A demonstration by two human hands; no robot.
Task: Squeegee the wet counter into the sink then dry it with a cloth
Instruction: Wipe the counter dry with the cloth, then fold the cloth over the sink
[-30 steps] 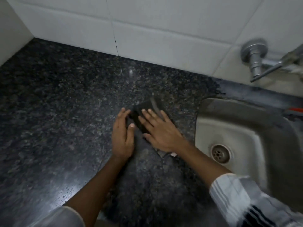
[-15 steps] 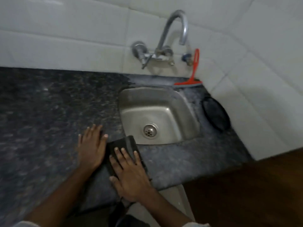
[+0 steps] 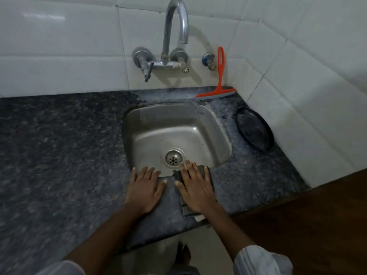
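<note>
My right hand (image 3: 195, 188) lies flat, fingers spread, pressing a dark folded cloth (image 3: 209, 175) onto the speckled dark granite counter (image 3: 59, 155), right at the front rim of the steel sink (image 3: 198, 126). A pale corner of the cloth shows near my wrist. My left hand (image 3: 145, 188) rests flat on the bare counter beside it, fingertips at the sink's front edge, holding nothing. The orange squeegee (image 3: 219, 84) leans against the tiled wall behind the sink at the right, untouched.
A chrome tap (image 3: 174, 36) with a lever valve is fixed to the wall over the sink. A dark round plate (image 3: 254, 130) lies on the counter to the right of the sink. The counter's front edge runs just below my hands, and a brown surface (image 3: 307, 225) sits at lower right.
Both hands and the cloth have slid rightward along the counter, from the open stretch left of the sink to its front rim. The view has swung to centre on the sink.
</note>
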